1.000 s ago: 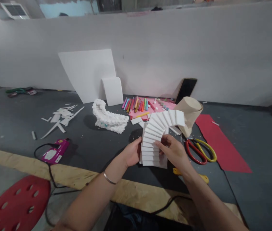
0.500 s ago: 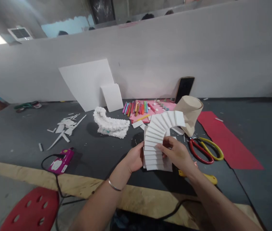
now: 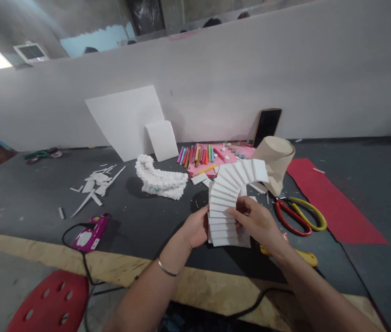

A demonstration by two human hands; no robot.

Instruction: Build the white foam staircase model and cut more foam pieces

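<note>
Between my hands is a curved white model staircase (image 3: 223, 201), its flat steps fanning up and round to the right. My left hand (image 3: 197, 227) grips its left edge, the fingers partly hidden behind it. On the inner edge, my right hand (image 3: 255, 216) pinches a step between thumb and fingers. A white fluffy curved piece (image 3: 162, 178) lies to the left on the dark table. Just right of the staircase stands a rolled beige paper cone (image 3: 274, 159). Scissors (image 3: 299, 216) with red and yellow handles lie beside my right forearm, which partly covers a yellow-handled tool (image 3: 306, 258).
Coloured pens (image 3: 197, 155) lie on pink paper (image 3: 198, 170) at the back. A phone (image 3: 267, 127) and white boards (image 3: 126, 120) lean on the partition. White scraps (image 3: 96, 180), a purple corded device (image 3: 91, 234) and red sheet (image 3: 336, 203) are on the table; a red stool (image 3: 52, 304) stands below.
The view has shifted slightly, so everything sits a little further right. Both hands keep their hold on the staircase, with no clear movement against it.
</note>
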